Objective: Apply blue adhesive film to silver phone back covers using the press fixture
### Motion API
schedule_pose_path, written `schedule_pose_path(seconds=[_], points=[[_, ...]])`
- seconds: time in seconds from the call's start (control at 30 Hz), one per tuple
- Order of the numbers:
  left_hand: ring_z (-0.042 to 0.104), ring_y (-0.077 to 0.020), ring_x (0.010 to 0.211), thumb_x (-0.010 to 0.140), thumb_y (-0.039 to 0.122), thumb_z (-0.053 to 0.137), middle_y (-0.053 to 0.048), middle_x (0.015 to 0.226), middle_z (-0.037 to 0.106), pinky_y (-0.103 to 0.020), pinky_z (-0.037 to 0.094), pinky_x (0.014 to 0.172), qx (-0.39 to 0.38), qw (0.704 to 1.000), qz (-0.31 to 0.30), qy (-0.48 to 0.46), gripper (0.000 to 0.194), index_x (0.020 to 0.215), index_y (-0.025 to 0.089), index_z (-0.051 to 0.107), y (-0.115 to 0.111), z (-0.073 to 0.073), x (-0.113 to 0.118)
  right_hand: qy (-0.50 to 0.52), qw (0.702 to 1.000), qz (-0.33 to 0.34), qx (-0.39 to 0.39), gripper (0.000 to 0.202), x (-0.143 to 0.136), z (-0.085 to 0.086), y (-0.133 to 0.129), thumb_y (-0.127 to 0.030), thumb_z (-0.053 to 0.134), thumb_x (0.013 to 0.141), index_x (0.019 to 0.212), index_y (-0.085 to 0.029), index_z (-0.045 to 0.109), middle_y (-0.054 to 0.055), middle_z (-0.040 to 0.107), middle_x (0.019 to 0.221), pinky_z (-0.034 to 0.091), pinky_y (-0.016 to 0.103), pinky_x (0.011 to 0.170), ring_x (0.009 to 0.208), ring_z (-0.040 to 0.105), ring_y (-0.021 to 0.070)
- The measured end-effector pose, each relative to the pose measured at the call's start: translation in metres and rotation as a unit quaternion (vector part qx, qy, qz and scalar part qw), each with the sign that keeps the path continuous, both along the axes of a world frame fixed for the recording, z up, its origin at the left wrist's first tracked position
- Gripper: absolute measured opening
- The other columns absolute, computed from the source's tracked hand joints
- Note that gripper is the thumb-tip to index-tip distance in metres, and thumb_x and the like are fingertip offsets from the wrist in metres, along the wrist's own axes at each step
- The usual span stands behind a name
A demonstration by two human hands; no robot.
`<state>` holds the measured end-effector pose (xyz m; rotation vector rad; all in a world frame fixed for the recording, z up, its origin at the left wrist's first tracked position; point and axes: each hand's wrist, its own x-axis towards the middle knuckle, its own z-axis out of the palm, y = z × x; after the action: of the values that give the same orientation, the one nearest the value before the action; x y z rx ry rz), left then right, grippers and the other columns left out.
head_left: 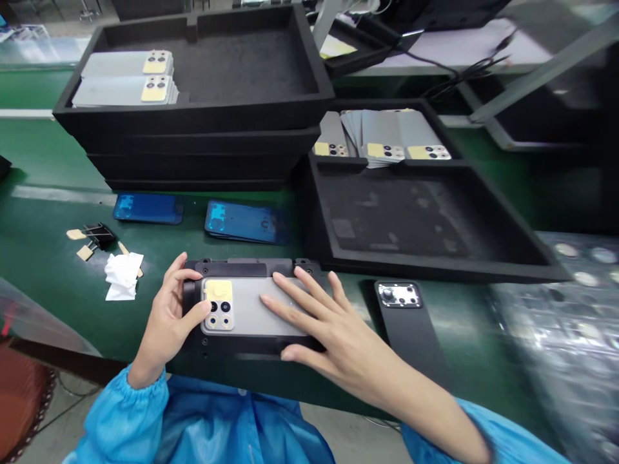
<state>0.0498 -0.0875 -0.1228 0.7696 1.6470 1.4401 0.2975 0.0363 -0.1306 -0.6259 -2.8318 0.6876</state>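
A light grey phone back cover (254,306) with a yellow patch and several camera rings lies in a black fixture (242,348) near the table's front edge. My left hand (169,316) grips the fixture's left end, its thumb on the cover beside the camera rings. Spread fingers of my right hand (319,322) rest flat over the cover's right part, hiding that end. Behind the fixture lie blue-filmed panels (246,221), with another blue panel (148,209) to their left. A black phone part (411,335) is to the right of my right hand.
Stacked black trays (207,116) at the back left hold grey covers (120,84). Another black tray (435,258) at the right holds more covers (382,129). Binder clips (99,235) and a white tissue (122,276) lie left; a clear plastic tray (556,341) is at far right.
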Motion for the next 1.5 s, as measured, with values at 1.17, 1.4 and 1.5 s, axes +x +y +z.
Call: schedule_pose_path(seconds=[1.17, 1.4, 1.5], points=[[0.041, -0.0313, 0.147, 0.073, 0.036, 0.084, -0.011, 0.158, 0.041, -0.044, 0.038, 0.12, 0.006, 0.997, 0.042, 0.057, 0.061, 0.125, 0.026, 0.054, 0.008, -0.001, 0.004, 0.046, 0.961, -0.152, 0.226, 0.068, -0.019, 0.012, -0.08, -0.062, 0.036, 0.101, 0.129, -0.006, 0.064, 0.029, 0.057, 0.145, -0.008, 0.062, 0.123, 0.142, 0.048, 0.0427], [0.047, -0.0332, 0.142, 0.07, 0.034, 0.083, -0.013, 0.159, 0.04, -0.046, 0.043, 0.114, 0.003, 0.998, 0.048, 0.042, 0.055, 0.117, 0.024, 0.056, 0.008, -0.001, 0.006, 0.112, 0.956, -0.165, 0.214, 0.08, -0.075, 0.017, -0.084, -0.067, 0.027, 0.102, 0.118, -0.004, 0.072, 0.024, 0.064, 0.138, -0.013, 0.055, 0.125, 0.133, 0.058, 0.0331], [0.051, -0.0329, 0.139, 0.069, 0.034, 0.083, -0.013, 0.162, 0.036, -0.046, 0.045, 0.112, 0.005, 0.998, 0.049, 0.026, 0.051, 0.11, 0.024, 0.055, 0.009, -0.002, 0.006, 0.097, 0.959, -0.188, 0.188, 0.072, -0.079, 0.014, -0.068, -0.064, 0.03, 0.103, 0.123, -0.009, 0.071, 0.025, 0.055, 0.148, -0.007, 0.06, 0.124, 0.14, 0.052, 0.0363]])
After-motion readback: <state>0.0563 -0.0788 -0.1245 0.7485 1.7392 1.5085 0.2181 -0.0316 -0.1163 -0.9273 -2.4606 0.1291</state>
